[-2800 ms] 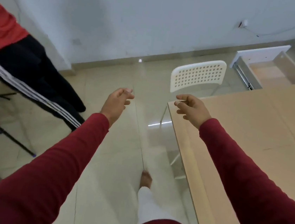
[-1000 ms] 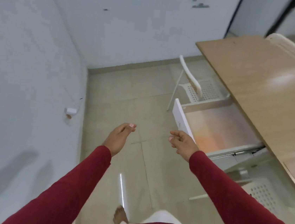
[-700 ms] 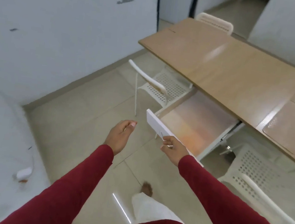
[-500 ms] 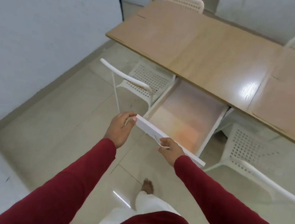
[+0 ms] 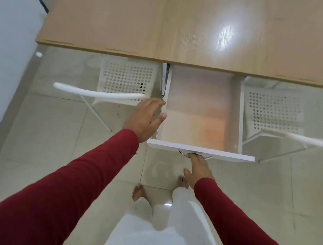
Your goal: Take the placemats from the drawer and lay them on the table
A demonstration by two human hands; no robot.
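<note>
Head view. The drawer (image 5: 202, 115) stands pulled well out from under the near edge of the wooden surface (image 5: 188, 24), between two white chairs (image 5: 124, 86). Its floor shows a pale, translucent sheet with an orange tint toward the near right; this is probably the placemats (image 5: 206, 125), though blur leaves it unclear how many lie there. The left hand (image 5: 144, 118) hovers at the drawer's left wall, fingers straight and spread, a wide grip holding nothing. The right hand (image 5: 198, 171) has its fingertips at the metal handle (image 5: 193, 154) on the drawer front; whether they hook round it cannot be told.

Risks, as judged: thin flat mats may resist a pinch and slide or buckle against the drawer floor; downward pressure on the extended drawer could strain its runners; the left chair back (image 5: 99, 93) lies near the left arm's path.
</note>
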